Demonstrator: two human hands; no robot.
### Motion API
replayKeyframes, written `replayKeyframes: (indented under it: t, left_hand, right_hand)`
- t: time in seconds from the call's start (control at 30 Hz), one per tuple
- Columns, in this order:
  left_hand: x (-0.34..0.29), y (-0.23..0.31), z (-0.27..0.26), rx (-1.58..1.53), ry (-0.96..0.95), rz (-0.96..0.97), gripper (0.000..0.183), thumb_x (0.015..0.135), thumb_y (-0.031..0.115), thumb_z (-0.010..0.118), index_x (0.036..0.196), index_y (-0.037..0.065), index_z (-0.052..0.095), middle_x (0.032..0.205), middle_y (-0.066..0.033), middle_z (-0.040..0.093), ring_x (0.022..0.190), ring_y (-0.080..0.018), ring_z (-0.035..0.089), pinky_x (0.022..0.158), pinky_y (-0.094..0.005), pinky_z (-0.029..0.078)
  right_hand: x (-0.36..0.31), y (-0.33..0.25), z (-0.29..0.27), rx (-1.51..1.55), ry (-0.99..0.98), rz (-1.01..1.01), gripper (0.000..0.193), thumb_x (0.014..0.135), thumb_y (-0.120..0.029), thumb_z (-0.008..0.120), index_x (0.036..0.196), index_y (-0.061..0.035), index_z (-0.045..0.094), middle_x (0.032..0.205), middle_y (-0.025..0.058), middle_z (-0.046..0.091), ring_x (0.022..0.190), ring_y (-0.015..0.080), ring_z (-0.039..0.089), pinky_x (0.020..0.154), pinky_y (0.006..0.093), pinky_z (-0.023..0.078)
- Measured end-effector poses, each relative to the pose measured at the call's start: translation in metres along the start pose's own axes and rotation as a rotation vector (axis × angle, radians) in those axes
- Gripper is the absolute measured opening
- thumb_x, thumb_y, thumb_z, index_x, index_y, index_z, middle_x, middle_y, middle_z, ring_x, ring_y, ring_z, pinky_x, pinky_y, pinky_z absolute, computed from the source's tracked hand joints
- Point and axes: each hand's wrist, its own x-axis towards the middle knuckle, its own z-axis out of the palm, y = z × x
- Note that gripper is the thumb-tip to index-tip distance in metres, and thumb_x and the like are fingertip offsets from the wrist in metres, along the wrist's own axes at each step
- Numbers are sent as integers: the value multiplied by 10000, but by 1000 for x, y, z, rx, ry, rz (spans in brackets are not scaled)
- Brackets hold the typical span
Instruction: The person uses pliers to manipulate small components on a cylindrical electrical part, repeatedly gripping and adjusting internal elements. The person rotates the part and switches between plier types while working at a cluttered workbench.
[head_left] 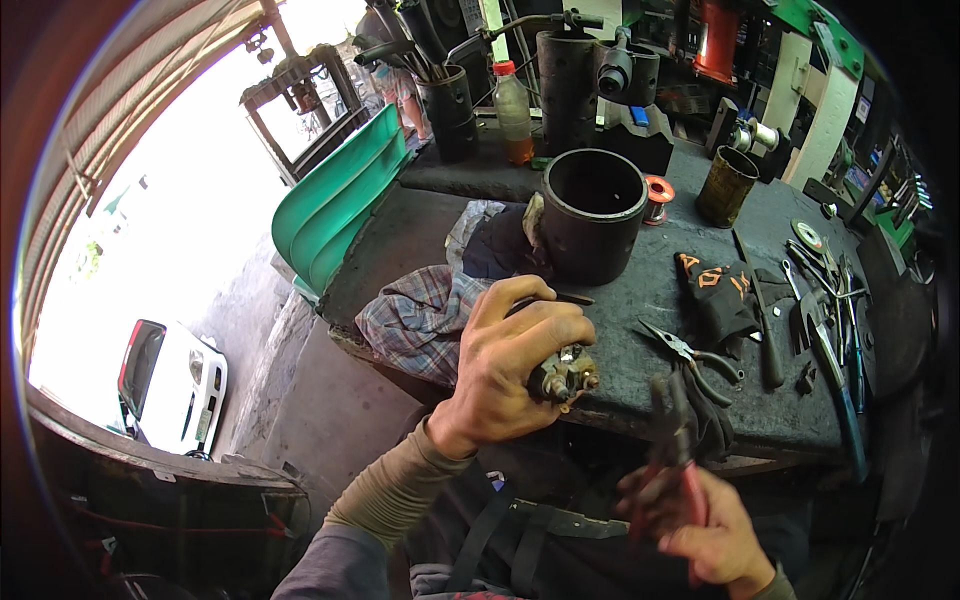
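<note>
My left hand (520, 360) is closed around a small dark metal part (562, 376) with bolt-like terminals on its end, just over the bench's front edge. Most of that part is hidden under my fingers. Lower and to the right, my right hand (710, 530) grips red-handled pliers (690, 490), whose dark jaws point upward and are smeared by motion. The jaws are apart from the metal part. Needle-nose pliers (690, 357) lie on the bench beyond my right hand, beside a dark glove (708, 415). Behind my left hand is a crumpled checked cloth (420, 320).
A black cylinder (594, 225) stands mid-bench, near an orange spool (657, 198) and a rusty can (727, 187). Several hand tools (828, 320) lie at right. Behind stand a bottle (514, 120) and tool-filled holder (449, 115). A green curved sheet (335, 205) rises at the left edge.
</note>
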Motion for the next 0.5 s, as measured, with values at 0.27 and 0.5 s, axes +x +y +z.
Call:
replayKeyframes:
  t: [0.27, 0.5]
  left_hand:
    - [6, -4, -7, 246, 33, 316, 314, 754, 306, 823, 1046, 201, 773, 1105, 44, 737, 1146, -245, 646, 922, -446, 473]
    - [16, 0, -10, 312, 22, 470, 264, 752, 300, 801, 1005, 244, 748, 1114, 72, 720, 1158, -217, 645, 925, -456, 495]
  right_hand:
    - [2, 11, 13, 245, -378, 152, 626, 864, -231, 821, 1381, 35, 591, 1475, 206, 595, 1238, 282, 665, 1057, 436, 561]
    - [-2, 5, 10, 259, -396, 115, 672, 882, -273, 845, 1405, 54, 580, 1520, 234, 582, 1354, 330, 636, 1128, 467, 535]
